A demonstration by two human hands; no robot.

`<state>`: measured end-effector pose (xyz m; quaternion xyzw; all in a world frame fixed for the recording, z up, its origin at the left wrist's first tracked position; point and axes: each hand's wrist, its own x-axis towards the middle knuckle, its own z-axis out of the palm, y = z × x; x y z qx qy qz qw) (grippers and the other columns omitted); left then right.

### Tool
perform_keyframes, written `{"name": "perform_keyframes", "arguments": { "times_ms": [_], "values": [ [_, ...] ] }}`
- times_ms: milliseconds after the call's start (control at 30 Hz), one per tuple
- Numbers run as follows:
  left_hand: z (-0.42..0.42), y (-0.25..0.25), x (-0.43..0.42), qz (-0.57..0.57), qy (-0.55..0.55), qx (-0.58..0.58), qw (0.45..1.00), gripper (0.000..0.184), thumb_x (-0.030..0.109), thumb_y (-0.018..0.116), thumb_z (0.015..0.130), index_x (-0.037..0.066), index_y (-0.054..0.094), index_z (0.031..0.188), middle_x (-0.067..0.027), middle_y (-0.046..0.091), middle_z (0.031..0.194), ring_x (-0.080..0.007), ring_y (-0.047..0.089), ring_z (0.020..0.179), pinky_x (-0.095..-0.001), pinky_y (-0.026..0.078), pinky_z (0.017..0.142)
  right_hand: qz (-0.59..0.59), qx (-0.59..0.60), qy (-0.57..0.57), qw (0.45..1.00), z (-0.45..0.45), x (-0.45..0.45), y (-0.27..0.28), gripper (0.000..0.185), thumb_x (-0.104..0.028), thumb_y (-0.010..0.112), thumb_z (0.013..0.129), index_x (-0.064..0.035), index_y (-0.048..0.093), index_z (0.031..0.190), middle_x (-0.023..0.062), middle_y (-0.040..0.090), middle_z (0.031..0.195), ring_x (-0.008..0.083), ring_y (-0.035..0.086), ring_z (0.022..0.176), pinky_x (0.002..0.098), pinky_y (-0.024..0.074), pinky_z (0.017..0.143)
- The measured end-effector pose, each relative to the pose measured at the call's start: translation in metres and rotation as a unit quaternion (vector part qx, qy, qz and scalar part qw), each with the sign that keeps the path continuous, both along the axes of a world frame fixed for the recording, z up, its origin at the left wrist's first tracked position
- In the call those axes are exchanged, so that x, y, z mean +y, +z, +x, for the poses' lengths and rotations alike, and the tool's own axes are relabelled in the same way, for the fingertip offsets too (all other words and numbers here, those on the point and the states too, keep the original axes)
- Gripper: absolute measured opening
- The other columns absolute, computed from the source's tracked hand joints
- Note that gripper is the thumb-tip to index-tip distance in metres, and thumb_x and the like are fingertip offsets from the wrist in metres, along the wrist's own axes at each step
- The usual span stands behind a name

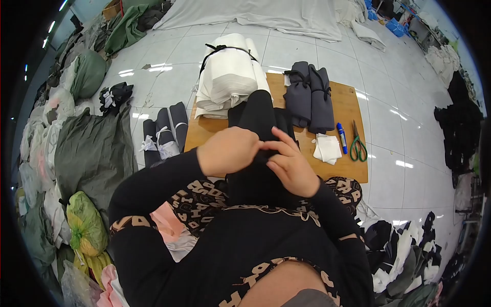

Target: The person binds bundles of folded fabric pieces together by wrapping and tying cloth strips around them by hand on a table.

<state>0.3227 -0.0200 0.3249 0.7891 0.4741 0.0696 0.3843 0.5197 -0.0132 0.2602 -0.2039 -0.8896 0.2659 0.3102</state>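
Pale tiled floor (399, 133) filled most of the background; a light grey sheet (255, 13) was spread over it at the top centre of the frame. A wooden board (349, 115) occupied the centre to right of centre. Large dark grey-green cloth (87, 146) was heaped at left. A thick folded white fabric bundle (230, 71), bound by a black strip, sat at upper centre over the board's left part. The black fabric roll (259, 112) was at frame centre, its far end overlapping the white bundle in view, its near part under the hands. Two tied dark grey fabric rolls (299, 102) lay side by side just right of it; three slimmer dark rolls (163, 130) with white ties were at left of centre, beside the board. Left hand (228, 150): fingers curled in. Right hand (292, 166): fingers partly spread, one reaching the left fingertips above the black roll; could not tell whether anything was pinched there. Right part of the board: green-handled scissors (359, 148), white cloth pieces (327, 148), and between them a blue marker (341, 138).
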Motion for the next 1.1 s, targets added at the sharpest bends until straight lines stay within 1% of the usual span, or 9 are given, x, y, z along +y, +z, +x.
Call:
{"name": "perform_keyframes", "arguments": {
  "times_ms": [167, 300, 367, 467, 567, 700, 833, 900, 1100],
  "values": [
    [0.007, -0.033, -0.041, -0.054, 0.155, -0.38, 0.91, 0.008, 0.007, 0.048, 0.083, 0.001, 0.053, 0.082, -0.0055, 0.057, 0.064, -0.0147, 0.057, 0.057, -0.0277, 0.044, 0.053, -0.294, 0.128, 0.112, 0.941, 0.016, -0.01, 0.049, 0.013, -0.01, 0.051, 0.085, 0.0002, 0.056, 0.08, 0.0108, 0.044, 0.119, 0.0248, 0.041, 0.116, 0.0357, 0.0325, 0.097],
    [0.015, -0.047, -0.048, 0.469, 0.125, -0.104, 0.868, 0.007, 0.008, 0.059, 0.079, 0.003, 0.053, 0.079, -0.0033, 0.056, 0.065, -0.0114, 0.055, 0.055, -0.0301, 0.041, 0.048, -0.639, 0.314, 0.05, 0.7, -0.021, 0.005, 0.036, 0.029, -0.016, 0.046, 0.091, 0.0048, 0.053, 0.11, 0.009, 0.047, 0.12, 0.0148, 0.048, 0.105, 0.0304, 0.0369, 0.093],
    [0.012, -0.05, -0.041, 0.334, 0.245, -0.19, 0.89, 0.015, 0.011, 0.062, 0.079, 0.003, 0.051, 0.074, -0.0036, 0.054, 0.059, -0.0086, 0.049, 0.049, -0.027, 0.036, 0.044, -0.64, 0.348, 0.034, 0.685, -0.038, 0.007, 0.022, 0.016, -0.012, 0.049, 0.089, 0.0016, 0.057, 0.092, 0.0093, 0.045, 0.118, 0.0112, 0.048, 0.098, 0.0246, 0.0401, 0.083],
    [0.01, -0.043, -0.035, 0.008, 0.4, -0.444, 0.802, 0.02, 0.011, 0.06, 0.082, 0.002, 0.047, 0.07, -0.0036, 0.051, 0.053, -0.0066, 0.043, 0.044, -0.0214, 0.03, 0.042, -0.032, 0.218, -0.141, 0.965, -0.025, -0.004, 0.008, 0.035, -0.009, 0.062, 0.077, -0.0012, 0.052, 0.11, 0.0181, 0.04, 0.126, 0.03, 0.042, 0.116, 0.038, 0.0342, 0.095],
    [0.016, -0.047, -0.052, 0.203, 0.303, -0.275, 0.89, 0.022, 0.012, 0.058, 0.084, 0.004, 0.047, 0.067, -0.0013, 0.052, 0.054, -0.0048, 0.041, 0.044, -0.0203, 0.028, 0.041, 0.112, -0.012, -0.171, 0.979, -0.028, -0.021, -0.011, 0.05, -0.01, 0.066, 0.07, -0.0029, 0.05, 0.117, 0.0235, 0.029, 0.133, 0.0395, 0.034, 0.12, 0.0453, 0.0293, 0.098],
    [0.012, -0.045, -0.044, -0.154, 0.412, -0.401, 0.804, 0.02, 0.022, 0.054, 0.087, 0.005, 0.052, 0.076, -0.0002, 0.05, 0.06, -0.0022, 0.037, 0.044, -0.0166, 0.026, 0.04, 0.164, 0.015, -0.235, 0.958, -0.026, -0.027, -0.031, 0.066, -0.01, 0.071, 0.063, -0.0102, 0.047, 0.125, 0.0311, 0.021, 0.135, 0.0445, 0.028, 0.122, 0.0491, 0.0272, 0.098],
    [0.006, -0.03, -0.026, -0.364, 0.275, -0.253, 0.853, 0.02, 0.019, 0.049, 0.087, 0.004, 0.056, 0.078, -0.0004, 0.054, 0.067, -0.0023, 0.043, 0.051, -0.0155, 0.028, 0.041, 0.119, 0.087, -0.132, 0.98, -0.025, -0.018, -0.026, 0.058, -0.007, 0.071, 0.057, -0.0074, 0.057, 0.113, 0.024, 0.031, 0.134, 0.0406, 0.03, 0.123, 0.0488, 0.0292, 0.098],
    [0.004, -0.029, -0.017, -0.296, 0.224, -0.22, 0.902, 0.025, 0.019, 0.047, 0.087, 0.002, 0.059, 0.074, -0.0023, 0.058, 0.067, -0.0054, 0.047, 0.052, -0.0189, 0.036, 0.045, 0.14, -0.009, -0.086, 0.986, -0.017, -0.006, 0.0, 0.031, -0.003, 0.07, 0.055, -0.0003, 0.06, 0.084, 0.0158, 0.044, 0.125, 0.0364, 0.033, 0.123, 0.045, 0.0325, 0.097],
    [0.002, -0.003, -0.007, -0.037, 0.074, -0.088, 0.993, 0.03, 0.02, 0.048, 0.087, -0.003, 0.057, 0.071, -0.0034, 0.053, 0.054, -0.0109, 0.049, 0.048, -0.0257, 0.04, 0.048, 0.113, -0.091, 0.1, 0.984, -0.003, 0.022, 0.048, 0.017, -0.009, 0.065, 0.062, 0.0016, 0.058, 0.073, 0.0129, 0.048, 0.11, 0.0313, 0.042, 0.114, 0.0407, 0.0355, 0.093]
  ]
}}
